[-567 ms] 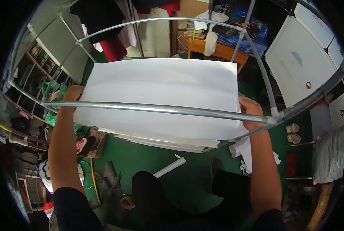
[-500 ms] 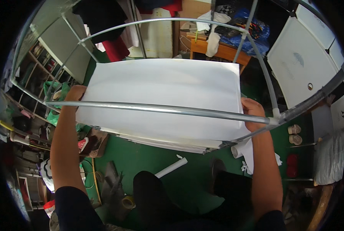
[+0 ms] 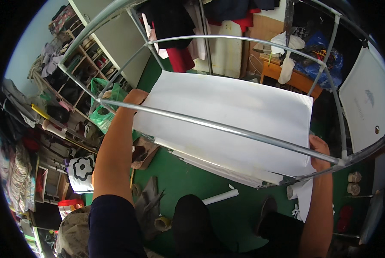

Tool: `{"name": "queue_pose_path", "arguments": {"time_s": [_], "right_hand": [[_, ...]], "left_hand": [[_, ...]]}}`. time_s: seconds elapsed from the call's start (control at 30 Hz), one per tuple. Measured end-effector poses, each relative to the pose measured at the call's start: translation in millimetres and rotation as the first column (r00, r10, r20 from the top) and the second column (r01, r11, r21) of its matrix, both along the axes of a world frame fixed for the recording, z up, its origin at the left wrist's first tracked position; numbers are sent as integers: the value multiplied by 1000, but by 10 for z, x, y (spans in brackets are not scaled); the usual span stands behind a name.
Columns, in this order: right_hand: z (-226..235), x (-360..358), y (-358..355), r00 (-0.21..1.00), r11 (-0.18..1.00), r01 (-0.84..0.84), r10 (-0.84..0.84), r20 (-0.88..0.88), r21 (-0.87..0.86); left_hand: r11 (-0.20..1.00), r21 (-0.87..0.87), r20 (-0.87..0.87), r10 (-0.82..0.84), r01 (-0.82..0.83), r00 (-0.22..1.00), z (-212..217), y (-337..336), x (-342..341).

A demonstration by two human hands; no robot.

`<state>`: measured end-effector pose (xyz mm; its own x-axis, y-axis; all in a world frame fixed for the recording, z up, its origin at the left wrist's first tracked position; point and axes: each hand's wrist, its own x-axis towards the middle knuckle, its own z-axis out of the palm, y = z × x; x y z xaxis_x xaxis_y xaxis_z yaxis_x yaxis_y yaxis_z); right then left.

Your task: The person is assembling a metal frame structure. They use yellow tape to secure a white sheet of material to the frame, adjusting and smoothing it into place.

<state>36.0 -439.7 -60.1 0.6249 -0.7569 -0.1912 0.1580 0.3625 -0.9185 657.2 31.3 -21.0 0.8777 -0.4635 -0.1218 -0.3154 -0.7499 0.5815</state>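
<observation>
Nearest you, a tape roll (image 3: 162, 223) and a white tube (image 3: 220, 197) lie on the green floor (image 3: 192, 172). Your right hand (image 3: 320, 152), the nearer of the 2, has its fingers bent against the right short edge of the white sheet (image 3: 229, 105) and appears to grip it. The sheet lies between your hands, long axis running left to right, its right end nearer you; 1 metal bar (image 3: 227, 128) crosses above it. Your left hand (image 3: 136, 97) meets the opposite edge, farther out; its fingertips are hidden, so I cannot tell their closure. Beyond stands a wooden table (image 3: 272, 74).

Smooth white rectangular sheet (image 3: 227, 102), spread out, partly behind a grey metal bar (image 3: 209, 123)
</observation>
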Motion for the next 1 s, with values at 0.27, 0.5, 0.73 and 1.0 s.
{"name": "queue_pose_path", "arguments": {"time_s": [0.27, 0.5, 0.73, 1.0], "right_hand": [[-24, -147, -115, 999, 998, -45, 43, -29, -51], [116, -65, 33, 999, 1000, -14, 15, -50, 5], [536, -49, 280, 984, 991, 135, -132, -121, 22], [439, -81, 175, 985, 987, 154, -150, -90, 40]], "left_hand": [[971, -74, -159, 215, -229, 964, 38, -370, -161], [995, 99, 99, 3, -12, 995, 119, -367, -323], [915, -206, -303, 277, -347, 912, 318, -544, -681], [913, -244, -330, 238, -326, 914, 202, -514, -537]]}}
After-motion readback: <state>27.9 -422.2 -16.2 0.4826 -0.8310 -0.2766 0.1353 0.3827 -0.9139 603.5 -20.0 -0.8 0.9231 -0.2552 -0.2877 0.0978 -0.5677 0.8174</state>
